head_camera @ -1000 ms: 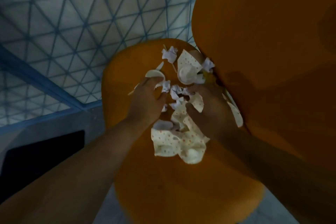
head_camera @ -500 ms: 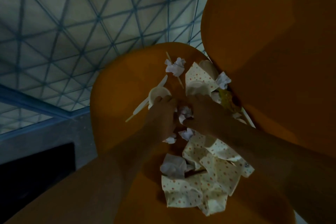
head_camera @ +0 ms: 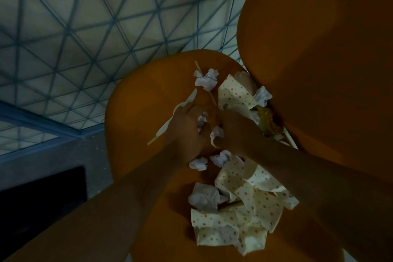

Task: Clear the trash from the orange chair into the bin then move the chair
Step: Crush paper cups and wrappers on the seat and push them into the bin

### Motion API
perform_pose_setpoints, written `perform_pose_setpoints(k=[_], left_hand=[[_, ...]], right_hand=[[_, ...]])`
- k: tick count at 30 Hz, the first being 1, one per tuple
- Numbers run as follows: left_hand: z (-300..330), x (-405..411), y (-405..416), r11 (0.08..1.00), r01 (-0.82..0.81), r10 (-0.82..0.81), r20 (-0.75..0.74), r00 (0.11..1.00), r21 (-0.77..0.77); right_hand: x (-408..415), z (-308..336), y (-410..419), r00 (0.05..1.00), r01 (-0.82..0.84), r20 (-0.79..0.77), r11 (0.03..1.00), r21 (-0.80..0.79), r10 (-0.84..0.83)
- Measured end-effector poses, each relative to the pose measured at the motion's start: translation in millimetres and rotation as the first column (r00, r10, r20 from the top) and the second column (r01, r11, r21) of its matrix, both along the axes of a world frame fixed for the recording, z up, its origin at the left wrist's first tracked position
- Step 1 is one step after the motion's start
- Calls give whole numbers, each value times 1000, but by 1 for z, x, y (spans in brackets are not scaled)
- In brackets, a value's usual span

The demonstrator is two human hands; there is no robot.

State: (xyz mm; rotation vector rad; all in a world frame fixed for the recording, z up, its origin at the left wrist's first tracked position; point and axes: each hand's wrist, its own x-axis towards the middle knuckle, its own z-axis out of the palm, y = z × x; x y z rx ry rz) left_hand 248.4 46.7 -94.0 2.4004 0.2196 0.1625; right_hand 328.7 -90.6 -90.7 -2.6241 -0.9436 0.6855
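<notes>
2 hands gather trash on the chair: left hand and right hand each curl round a tissue wad. Cups remain; next, scoop everything binward.

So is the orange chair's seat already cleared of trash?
No, crumpled tissues and dotted paper wrappers lie on the orange chair seat around both hands.

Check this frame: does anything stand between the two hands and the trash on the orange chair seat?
Nothing visible does. The left hand and right hand are already down in the trash pile on the orange chair seat, fingers curled round crumpled tissue wads. The bin is out of view.
</notes>
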Motion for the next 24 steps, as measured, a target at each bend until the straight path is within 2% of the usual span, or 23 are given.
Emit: perform_pose_setpoints(k=[3,5,7,11,14,17,22,24], left_hand=[[15,-10,-7,994,-100,103,51,993,-51],[24,-19,-15,983,-165,171,66,983,-81],[33,-29,-24,978,-191,199,94,976,-82],[60,-57,-55,974,-216,225,193,955,-68],[83,-86,-85,972,-230,236,254,938,-56],[102,-135,-133,970,-242,223,313,923,22],[109,-194,-187,958,-282,257,304,918,44],[111,-224,-218,959,-284,273,301,914,-7]], right_hand=[[-4,8,-11,999,47,-6,987,151,-47],[-13,19,-22,991,93,71,959,269,-116],[-25,31,-31,971,118,142,899,421,-193],[-57,63,-59,969,127,85,763,633,-232],[-85,81,-89,977,137,30,728,672,-212],[-134,98,-143,980,67,91,723,687,-177],[-194,110,-209,974,61,118,731,679,-191],[-223,111,-240,980,75,90,746,662,-178]])
